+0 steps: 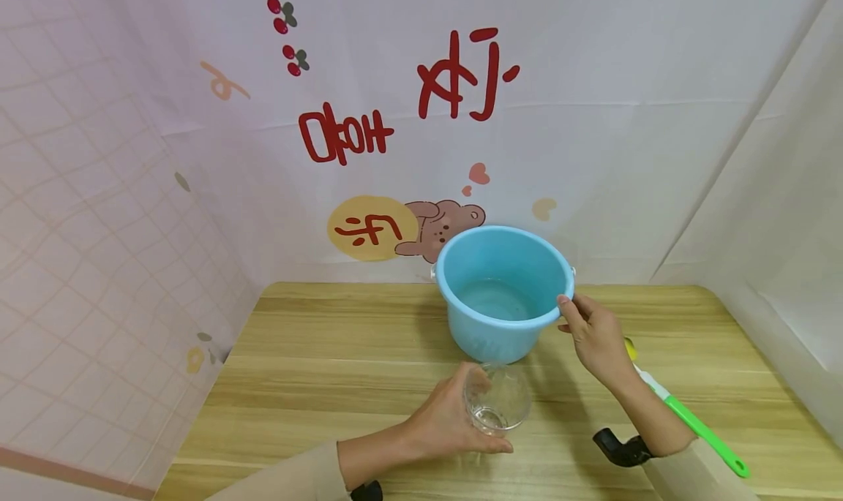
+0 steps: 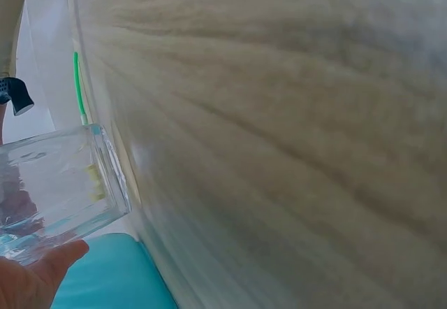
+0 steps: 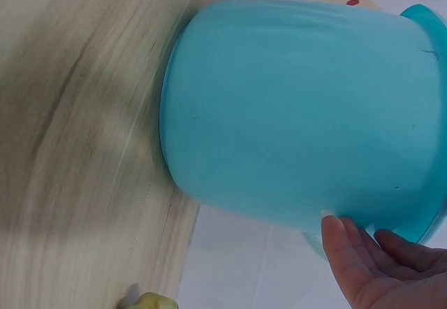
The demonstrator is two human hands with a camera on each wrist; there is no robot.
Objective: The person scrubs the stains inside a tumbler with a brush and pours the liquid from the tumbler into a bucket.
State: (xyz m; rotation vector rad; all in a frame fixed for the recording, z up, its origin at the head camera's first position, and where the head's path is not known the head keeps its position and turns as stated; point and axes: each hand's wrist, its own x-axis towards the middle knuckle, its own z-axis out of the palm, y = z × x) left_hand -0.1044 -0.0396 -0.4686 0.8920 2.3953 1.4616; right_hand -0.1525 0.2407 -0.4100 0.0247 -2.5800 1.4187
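Note:
My left hand holds a clear drinking glass from its left side, in front of a light blue bucket. In the left wrist view the thick base of the glass is close to the table; whether it touches cannot be told. My right hand grips the bucket's rim at the right, thumb on top and fingers below on the outer wall. The bucket stands upright, with what looks like shallow water at its bottom. From the right wrist view, its smooth side and the fingers under the rim show.
A long brush with a green handle and a yellow head lies on the wooden table, right of my right forearm. Behind the bucket hangs a white printed cloth. Cloth also encloses both sides.

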